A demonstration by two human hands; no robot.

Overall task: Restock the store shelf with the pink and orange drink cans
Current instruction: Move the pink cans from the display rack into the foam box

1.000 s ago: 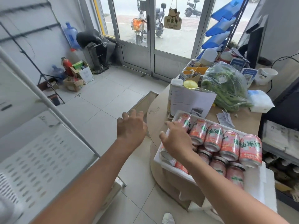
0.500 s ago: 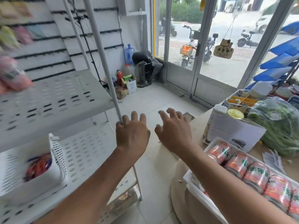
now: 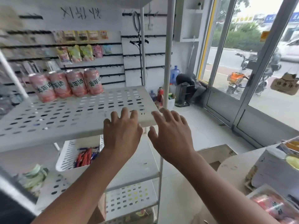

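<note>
Shop restock: a person holds both hands out over the near right corner of a white perforated shelf (image 3: 72, 117). The left hand (image 3: 123, 133) and the right hand (image 3: 169, 135) hold nothing. Their palms face down and their fingers are spread and loosely straight. It cannot be told whether the left fingertips actually touch the shelf's front edge.

Four pink and orange cans (image 3: 68, 83) stand upright in a tight row, side by side, at the far left of that shelf, well apart from the hands. More of the cans lie blurred in a tray (image 3: 273, 206) on the counter (image 3: 234, 164) at the near right edge of the scene. The stock to be moved is therefore off to the right of where the hands are. A white post (image 3: 168, 62) rises just beyond the right hand at the shelf's right corner. A white basket (image 3: 71, 157) of pens sits on the level below.

The job looks partly done, with only four cans seen up on the shelf. The likely trouble lies ahead. A can set down hard beside the row could nudge its neighbours and topple them like skittles, since they stand so close together. A can base landing across one of the shelf's holes may rock. A quick swing back toward the tray could knock a wrist against the post or sweep items off the counter.
</note>
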